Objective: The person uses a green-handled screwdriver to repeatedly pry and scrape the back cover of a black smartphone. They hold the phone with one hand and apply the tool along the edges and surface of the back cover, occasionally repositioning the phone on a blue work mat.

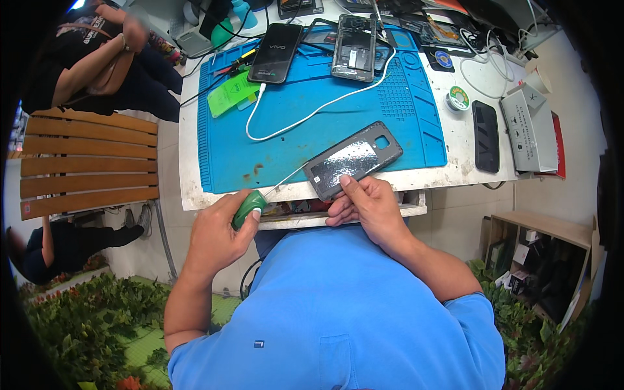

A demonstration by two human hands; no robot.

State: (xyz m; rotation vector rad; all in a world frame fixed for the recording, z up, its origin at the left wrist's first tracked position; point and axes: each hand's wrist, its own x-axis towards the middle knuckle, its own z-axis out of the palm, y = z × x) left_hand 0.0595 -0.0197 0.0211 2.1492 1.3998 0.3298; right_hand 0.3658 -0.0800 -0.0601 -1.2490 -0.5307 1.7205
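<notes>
My left hand (224, 227) is closed round the green handle of a screwdriver (249, 209). Its thin metal shaft points up and right, and the tip meets or passes close to the left edge of a dark phone back cover (344, 162). My right hand (367, 208) grips the cover's near edge, thumb on top and fingers beneath. The cover lies tilted over the front edge of the blue repair mat (312, 120), its inner side up, with a square camera cutout at the far right end. Whether the tip touches the cover I cannot tell.
Beyond my hands lie a phone (276, 53) on a white cable (312, 110) and an opened phone (355, 47). A green card (229, 94) is at left; a solder spool (457, 99), black phone (485, 136) and white box (522, 130) stand right. A drawer (416, 207) juts out below.
</notes>
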